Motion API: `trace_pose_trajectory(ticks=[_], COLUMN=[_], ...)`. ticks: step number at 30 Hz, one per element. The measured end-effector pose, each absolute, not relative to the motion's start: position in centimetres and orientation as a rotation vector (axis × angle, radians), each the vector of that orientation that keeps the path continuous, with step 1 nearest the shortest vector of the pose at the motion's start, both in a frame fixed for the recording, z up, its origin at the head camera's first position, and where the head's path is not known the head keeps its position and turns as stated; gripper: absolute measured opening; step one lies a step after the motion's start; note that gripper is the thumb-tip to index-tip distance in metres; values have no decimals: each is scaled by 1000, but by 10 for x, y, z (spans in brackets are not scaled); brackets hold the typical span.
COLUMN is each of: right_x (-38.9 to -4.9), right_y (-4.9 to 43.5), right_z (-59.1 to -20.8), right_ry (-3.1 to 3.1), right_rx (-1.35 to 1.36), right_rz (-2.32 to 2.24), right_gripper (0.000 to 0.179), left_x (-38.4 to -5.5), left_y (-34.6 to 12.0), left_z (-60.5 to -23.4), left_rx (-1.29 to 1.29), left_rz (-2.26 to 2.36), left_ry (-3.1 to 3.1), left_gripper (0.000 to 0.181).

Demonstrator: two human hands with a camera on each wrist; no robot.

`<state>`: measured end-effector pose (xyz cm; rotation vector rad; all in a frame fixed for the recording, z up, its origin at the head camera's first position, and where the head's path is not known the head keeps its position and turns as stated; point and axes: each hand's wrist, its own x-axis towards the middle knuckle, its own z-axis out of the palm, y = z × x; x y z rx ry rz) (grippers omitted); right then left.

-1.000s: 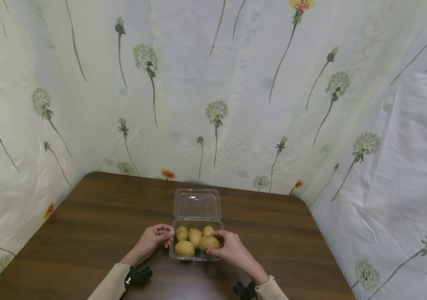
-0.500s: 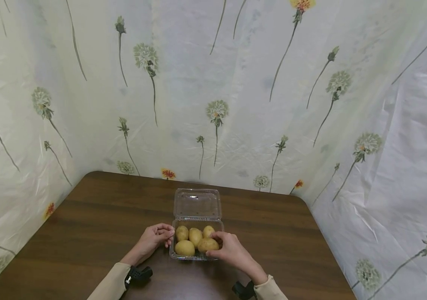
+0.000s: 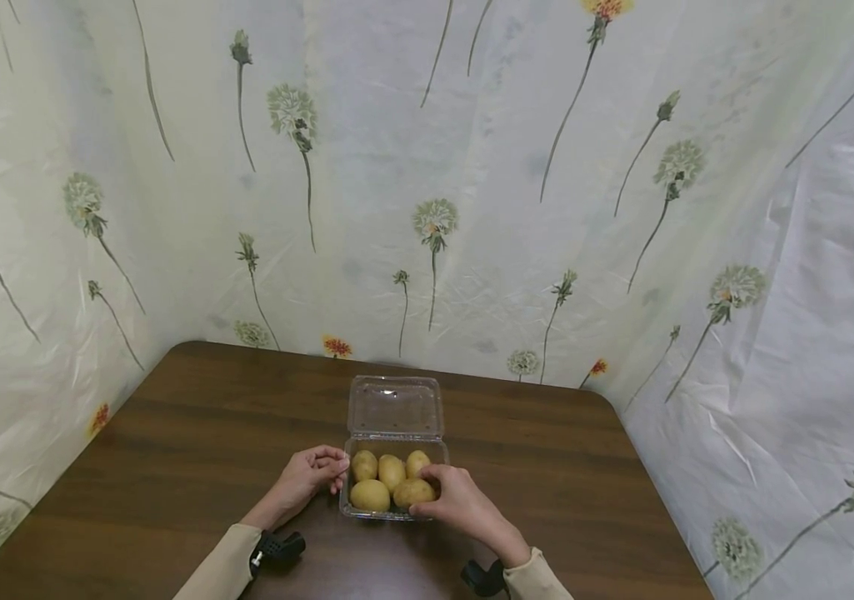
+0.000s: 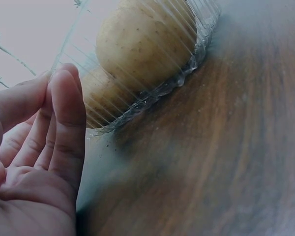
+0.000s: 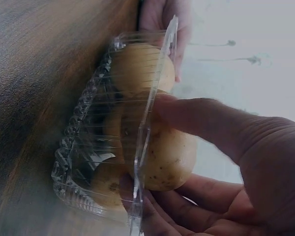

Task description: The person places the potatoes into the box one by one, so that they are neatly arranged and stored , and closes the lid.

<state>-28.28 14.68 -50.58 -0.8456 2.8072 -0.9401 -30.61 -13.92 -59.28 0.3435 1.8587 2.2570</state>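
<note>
A clear plastic clamshell box (image 3: 380, 516) stands on the table with its lid (image 3: 395, 406) raised at the back. Several potatoes (image 3: 370, 496) lie inside. My left hand (image 3: 302, 483) pinches the box's left rim between thumb and fingers, as the left wrist view shows up close. With thumb and fingers my right hand (image 3: 464, 502) grips a potato (image 5: 162, 157) at the front right corner of the box. In the right wrist view this potato sits level with the rim, and part of it is seen through the clear wall. My right fingers hide its right end.
The brown wooden table (image 3: 247, 408) reaches back to a hanging sheet (image 3: 367, 208) printed with dandelions, which also encloses both sides. Black wrist devices (image 3: 280, 547) are strapped over the beige sleeves (image 3: 220, 567).
My right hand has shifted slightly left and down with the potato, which now sits closer to the front left potato. The left hand stays at the box's left rim.
</note>
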Motion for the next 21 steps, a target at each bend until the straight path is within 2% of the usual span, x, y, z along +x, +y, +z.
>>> trace_pose_trajectory(ticks=[21], right_x=[-284], right_y=[148], right_z=[-508], right_ry=[2720], right_rx=[-822], right_rz=[-1028], right_gripper=[32], left_x=[-307], left_y=[-139], left_z=[-593], left_rx=[332], left_rz=[2257], left_ry=[1857], left_gripper=[29])
